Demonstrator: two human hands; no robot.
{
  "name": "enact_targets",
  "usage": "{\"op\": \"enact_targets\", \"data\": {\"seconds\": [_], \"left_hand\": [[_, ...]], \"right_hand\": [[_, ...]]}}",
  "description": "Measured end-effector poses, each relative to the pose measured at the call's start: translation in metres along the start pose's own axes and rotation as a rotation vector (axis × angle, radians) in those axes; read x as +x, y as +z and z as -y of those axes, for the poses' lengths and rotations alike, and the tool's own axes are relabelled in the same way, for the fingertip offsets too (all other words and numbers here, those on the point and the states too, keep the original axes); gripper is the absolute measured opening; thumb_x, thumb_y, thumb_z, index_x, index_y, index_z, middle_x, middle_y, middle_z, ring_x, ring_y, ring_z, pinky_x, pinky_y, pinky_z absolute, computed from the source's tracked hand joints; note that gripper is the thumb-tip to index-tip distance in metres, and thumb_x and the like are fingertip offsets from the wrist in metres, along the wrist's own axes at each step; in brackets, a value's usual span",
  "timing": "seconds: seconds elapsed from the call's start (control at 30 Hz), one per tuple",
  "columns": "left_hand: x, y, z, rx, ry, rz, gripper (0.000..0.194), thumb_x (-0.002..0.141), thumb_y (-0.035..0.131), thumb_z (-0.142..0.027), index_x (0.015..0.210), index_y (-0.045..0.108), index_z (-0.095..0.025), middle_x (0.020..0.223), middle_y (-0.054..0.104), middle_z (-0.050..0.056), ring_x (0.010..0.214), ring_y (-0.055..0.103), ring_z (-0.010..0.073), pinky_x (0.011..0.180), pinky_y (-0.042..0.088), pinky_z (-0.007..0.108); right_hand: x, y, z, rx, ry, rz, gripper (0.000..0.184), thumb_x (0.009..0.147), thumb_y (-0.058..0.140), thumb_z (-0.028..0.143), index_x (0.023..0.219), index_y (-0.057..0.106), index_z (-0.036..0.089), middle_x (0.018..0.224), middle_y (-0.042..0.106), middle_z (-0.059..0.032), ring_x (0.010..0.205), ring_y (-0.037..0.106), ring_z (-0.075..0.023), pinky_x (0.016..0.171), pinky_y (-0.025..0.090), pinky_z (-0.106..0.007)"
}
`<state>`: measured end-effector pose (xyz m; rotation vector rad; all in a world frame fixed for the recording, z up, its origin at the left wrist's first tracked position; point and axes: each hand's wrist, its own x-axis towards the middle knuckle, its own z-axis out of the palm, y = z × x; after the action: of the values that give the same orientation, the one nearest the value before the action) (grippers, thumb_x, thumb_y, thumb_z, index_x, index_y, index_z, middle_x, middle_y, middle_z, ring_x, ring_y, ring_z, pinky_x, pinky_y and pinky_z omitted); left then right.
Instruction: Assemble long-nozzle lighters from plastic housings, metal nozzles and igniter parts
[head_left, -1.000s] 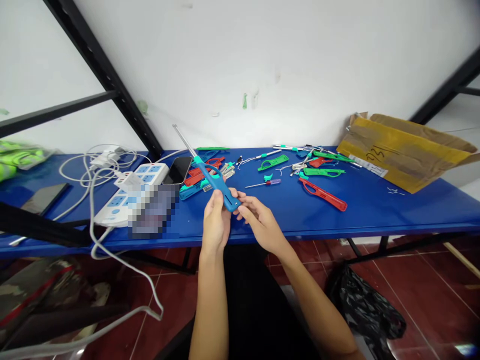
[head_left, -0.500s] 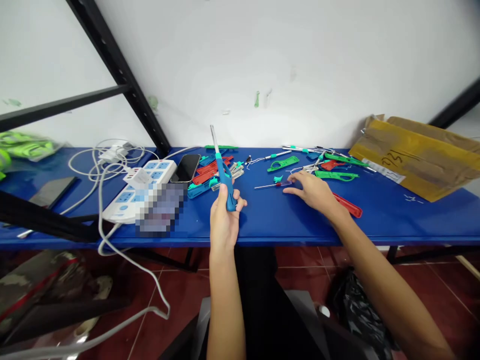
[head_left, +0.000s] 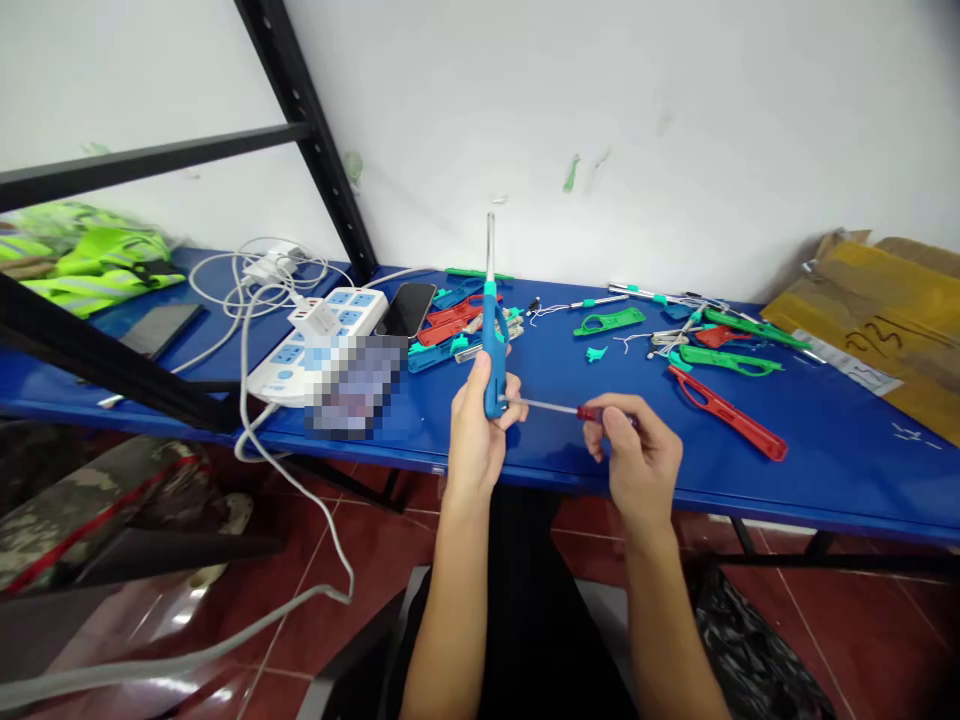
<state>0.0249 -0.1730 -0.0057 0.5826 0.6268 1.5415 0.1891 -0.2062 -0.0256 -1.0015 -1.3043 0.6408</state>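
My left hand is closed around the handle of a blue long-neck lighter, its metal tube pointing up and away from me. In my right hand is a screwdriver with a dark red handle, the fingers wrapped around it. The screwdriver's shaft runs left to the lower part of the lighter's handle; its tip appears to touch there. Beyond my right hand lie a small teal plastic piece, a green handle shell and a red handle shell.
On the blue table a white power strip with cables and a black phone stand to the left. Blue and red lighter parts are heaped behind my left hand. At the right are more parts and a taped cardboard box.
My right hand has picked up the screwdriver from the table and brought it against the lighter's handle. The lighter now stands more upright in my left hand. The view has shifted left.
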Motion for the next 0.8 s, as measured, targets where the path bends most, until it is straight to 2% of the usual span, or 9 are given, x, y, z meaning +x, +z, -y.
{"op": "enact_targets", "data": {"seconds": [0.1,0.33,0.53,0.8], "left_hand": [[-0.0003,0.0016,0.0016,0.033,0.015,0.007,0.047,0.093,0.083,-0.061,0.104,0.071,-0.017,0.066,0.047,-0.008,0.045,0.03,0.0029,0.052,0.04,0.021],[-0.0019,0.0037,0.0025,0.065,0.031,-0.009,0.051,0.088,0.086,-0.065,0.097,0.065,-0.019,0.065,0.044,-0.009,0.046,0.029,0.003,0.05,0.035,0.02],[-0.0034,0.0033,0.0027,0.081,0.005,-0.004,0.053,0.087,0.085,-0.066,0.097,0.065,-0.018,0.063,0.041,-0.01,0.044,0.025,0.0024,0.046,0.028,0.021],[-0.0041,0.0042,0.0036,0.108,0.027,-0.018,0.053,0.089,0.083,-0.068,0.092,0.064,-0.019,0.062,0.042,-0.009,0.043,0.028,0.003,0.046,0.03,0.022]], "right_hand": [[-0.0144,0.0085,-0.0039,0.032,0.004,-0.068,0.023,0.108,0.067,0.041,0.098,0.076,0.023,0.067,0.063,0.002,0.053,0.056,-0.0124,0.047,0.044,-0.025],[-0.0094,0.0061,-0.0092,0.029,0.058,-0.185,0.016,0.102,0.068,0.032,0.091,0.072,0.022,0.063,0.052,0.005,0.051,0.05,-0.0114,0.048,0.043,-0.024],[-0.0078,0.0092,-0.0076,0.116,0.043,-0.177,0.014,0.102,0.066,0.029,0.09,0.069,0.022,0.06,0.049,0.0067,0.049,0.047,-0.0106,0.047,0.037,-0.023],[-0.0087,0.008,-0.0075,0.009,-0.002,-0.187,0.018,0.104,0.068,0.032,0.089,0.07,0.022,0.061,0.052,0.0059,0.05,0.053,-0.0117,0.048,0.041,-0.024]]}}
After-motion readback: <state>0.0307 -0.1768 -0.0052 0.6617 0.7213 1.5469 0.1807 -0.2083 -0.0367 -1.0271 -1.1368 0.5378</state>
